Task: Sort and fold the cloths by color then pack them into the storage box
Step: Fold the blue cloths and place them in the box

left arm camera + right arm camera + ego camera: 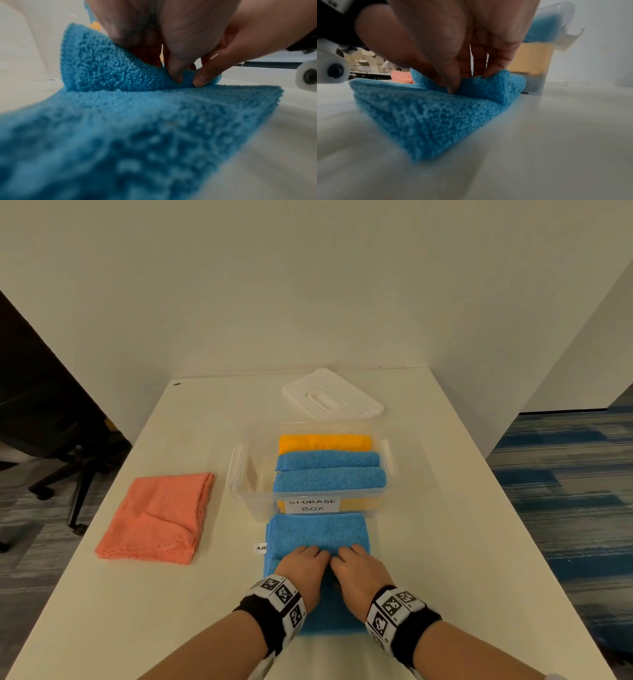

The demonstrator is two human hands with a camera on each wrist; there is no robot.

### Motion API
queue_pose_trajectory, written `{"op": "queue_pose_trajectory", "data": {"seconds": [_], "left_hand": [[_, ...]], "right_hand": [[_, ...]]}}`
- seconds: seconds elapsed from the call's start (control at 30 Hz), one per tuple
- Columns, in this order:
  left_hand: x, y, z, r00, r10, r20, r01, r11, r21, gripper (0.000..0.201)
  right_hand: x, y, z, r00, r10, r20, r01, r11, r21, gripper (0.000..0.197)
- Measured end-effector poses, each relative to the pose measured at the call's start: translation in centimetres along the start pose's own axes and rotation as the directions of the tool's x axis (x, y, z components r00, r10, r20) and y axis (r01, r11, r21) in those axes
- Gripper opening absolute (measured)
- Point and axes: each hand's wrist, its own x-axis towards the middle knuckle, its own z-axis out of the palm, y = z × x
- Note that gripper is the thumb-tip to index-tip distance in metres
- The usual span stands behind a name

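A white tabletop (428, 508) stands in a corner of plain pale walls, with blue patterned carpet to the right.

The left fingers (175, 73) pinch a raised fold of the blue cloth (318, 534), thumb tip pressed into the pile. The right fingers (453, 83) pinch the same fold from their side, thumb against fingertips with terry bunched between. In the head view the left hand (303, 565) and right hand (359, 568) sit knuckle to knuckle at the middle of the cloth, which lies flat in several layers on the near centre of the tabletop. Its far edge lies just beside the front wall of the box (239, 484); whether it touches is hard to tell from this angle. A small white tag (260, 548) sticks out from the cloth's left edge. Both wrists wear black bands with square-patterned white blocks.

The clear box carries a label reading "STORAGE BOX" on its front wall. Inside, two blue folded cloths (329, 470) lie side by side on top, and a yellow cloth (323, 442) shows behind them and through the wall below. The white lid (330, 398) lies flat behind the box. To the left, well apart, a folded pink cloth (156, 518) rests on the tabletop. A dark chair base (65, 470) stands on the floor beyond the left edge.
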Motion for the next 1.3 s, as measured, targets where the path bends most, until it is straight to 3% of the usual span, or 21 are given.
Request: {"op": "queue_pose_trajectory", "data": {"seconds": [0.13, 0.2, 0.27, 0.4, 0.5, 0.53, 0.63, 0.67, 0.8, 0.97, 1.1, 1.3], "left_hand": [[-0.5, -1.1, 0.4, 0.996, 0.007, -0.085, -0.021, 0.985, -0.169, 0.029], [-1.2, -1.9, 1.0, 0.992, 0.023, -0.123, -0.049, 0.976, -0.212, 0.031], [-1.8, -2.7, 1.7, 0.982, 0.07, -0.174, -0.11, 0.966, -0.232, 0.035], [-2.0, -3.3, 2.1, 0.977, 0.061, -0.203, -0.097, 0.98, -0.173, 0.053], [-1.6, -3.6, 1.9, 0.968, 0.011, -0.252, -0.046, 0.99, -0.134, 0.034], [-1.6, -3.7, 1.8, 0.973, -0.022, -0.23, -0.011, 0.99, -0.144, 0.026], [-1.0, -3.8, 0.8, 0.995, -0.058, -0.087, 0.04, 0.981, -0.188, 0.062], [-0.9, -3.8, 0.4, 0.995, -0.063, -0.075, 0.046, 0.978, -0.206, 0.065], [-0.4, -4.2, -0.2, 0.996, -0.077, -0.051, 0.061, 0.964, -0.257, 0.03], [-0.1, -4.3, -0.4, 0.995, -0.087, -0.041, 0.072, 0.958, -0.277, 0.026], [0.2, -4.2, -1.1, 0.997, -0.079, -0.005, 0.076, 0.967, -0.244, 0.029], [1.2, -2.8, -3.0, 0.996, -0.085, -0.005, 0.085, 0.996, 0.032, 0.025]], "right_hand": [[0.2, -0.4, -0.9, 0.998, 0.017, -0.066, -0.016, 1.0, 0.013, 0.032], [0.1, -0.6, -1.8, 1.0, 0.023, 0.002, -0.023, 0.999, 0.034, 0.015], [0.3, -0.5, -1.8, 0.999, 0.025, 0.047, -0.025, 1.0, 0.001, 0.021], [1.0, -0.2, -2.0, 0.989, 0.088, 0.115, -0.091, 0.996, 0.02, 0.025], [1.8, -0.2, -2.4, 0.981, 0.118, 0.157, -0.118, 0.993, -0.009, 0.025], [2.0, -0.2, -2.5, 0.976, 0.126, 0.177, -0.125, 0.992, -0.016, 0.025], [2.7, 0.1, -2.9, 0.96, 0.153, 0.236, -0.151, 0.988, -0.028, 0.025], [3.0, 0.2, -2.9, 0.955, 0.159, 0.251, -0.158, 0.987, -0.023, 0.025], [3.6, 0.6, -3.0, 0.943, 0.168, 0.286, -0.175, 0.985, -0.002, 0.029], [4.0, 1.1, -2.9, 0.944, 0.169, 0.284, -0.206, 0.973, 0.106, 0.013], [4.5, 1.6, -2.7, 0.942, 0.181, 0.284, -0.237, 0.956, 0.175, 0.013], [5.4, 2.0, -2.6, 0.942, 0.163, 0.295, -0.238, 0.941, 0.239, 0.009]]}}
